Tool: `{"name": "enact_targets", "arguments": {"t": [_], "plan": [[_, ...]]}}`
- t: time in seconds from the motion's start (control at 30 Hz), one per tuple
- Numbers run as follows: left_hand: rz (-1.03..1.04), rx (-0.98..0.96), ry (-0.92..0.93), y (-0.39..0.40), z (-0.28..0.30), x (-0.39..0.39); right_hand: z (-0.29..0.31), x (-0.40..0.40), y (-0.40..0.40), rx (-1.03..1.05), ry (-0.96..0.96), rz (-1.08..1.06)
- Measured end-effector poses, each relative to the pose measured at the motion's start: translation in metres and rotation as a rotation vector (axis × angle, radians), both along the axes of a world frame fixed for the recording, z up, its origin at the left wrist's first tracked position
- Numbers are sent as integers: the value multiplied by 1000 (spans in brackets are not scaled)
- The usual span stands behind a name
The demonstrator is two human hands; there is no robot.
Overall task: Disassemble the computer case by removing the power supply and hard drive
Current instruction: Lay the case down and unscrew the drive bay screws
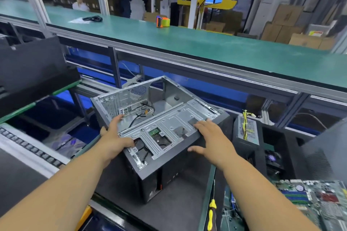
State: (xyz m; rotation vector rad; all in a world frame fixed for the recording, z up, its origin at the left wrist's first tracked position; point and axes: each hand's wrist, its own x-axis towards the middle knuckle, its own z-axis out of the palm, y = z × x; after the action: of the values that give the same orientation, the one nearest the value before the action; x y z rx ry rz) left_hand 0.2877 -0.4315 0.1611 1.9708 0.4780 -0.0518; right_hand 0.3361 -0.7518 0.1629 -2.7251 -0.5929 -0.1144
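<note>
An open grey computer case (169, 116) with a black front stands tilted on the dark work mat, its open side up. A hard drive with a green circuit board (159, 136) shows through a cut-out in the metal drive bracket. My left hand (116, 135) grips the near left edge of the case, thumb under the bracket edge. Over the bracket's right end lies my right hand (212, 137), its fingers straight and spread. A grey power supply (247, 129) with yellow cables stands outside the case to the right.
A yellow-handled screwdriver (211, 215) lies at the mat's near right edge. Circuit boards (319, 200) are piled at bottom right. A green conveyor belt (187, 41) runs across behind the case, with a tape dispenser (163, 21) on it. Black panels (33, 69) sit on a shelf at left.
</note>
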Motion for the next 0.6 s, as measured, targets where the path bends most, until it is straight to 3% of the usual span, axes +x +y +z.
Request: {"name": "enact_targets", "arguments": {"t": [0.6], "plan": [[-119, -29, -46, 35, -8, 19, 6, -31, 35, -1, -1, -207]]}}
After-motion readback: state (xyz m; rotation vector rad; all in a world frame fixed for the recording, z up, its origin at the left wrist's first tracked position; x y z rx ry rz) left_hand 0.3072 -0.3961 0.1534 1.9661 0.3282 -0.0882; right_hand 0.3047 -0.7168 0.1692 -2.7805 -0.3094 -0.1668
